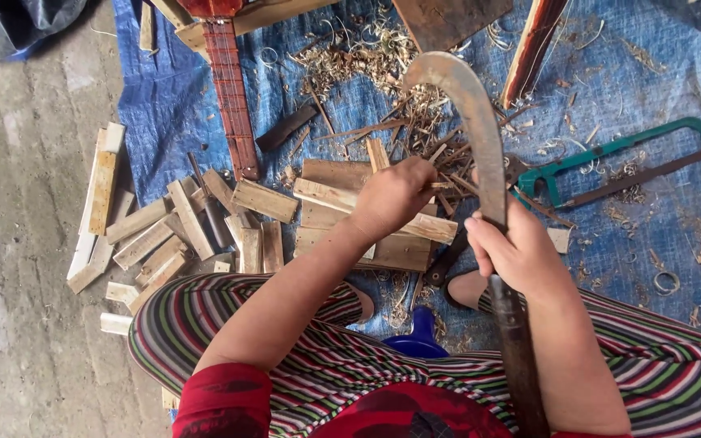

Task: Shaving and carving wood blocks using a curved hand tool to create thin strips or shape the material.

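Note:
My right hand (pixel 514 247) grips the dark handle of a long billhook (pixel 480 138), whose rusty blade points away from me and hooks to the left at its tip. My left hand (pixel 395 195) is closed around a thin wooden stick (pixel 441 186) above a stack of flat wooden boards (pixel 330 195). Thin sticks and shavings (pixel 432 138) lie just beyond that hand. My legs in striped trousers (pixel 302 357) fill the lower part of the view.
A blue tarp (pixel 659 227) covers the ground, with a green hacksaw (pixel 618 162) on the right. Short wood offcuts (pixel 164 235) are heaped on the left beside a red stringed-instrument neck (pixel 233 97). Bare concrete (pixel 18 243) lies at far left. A blue plastic object (pixel 419 337) sits between my knees.

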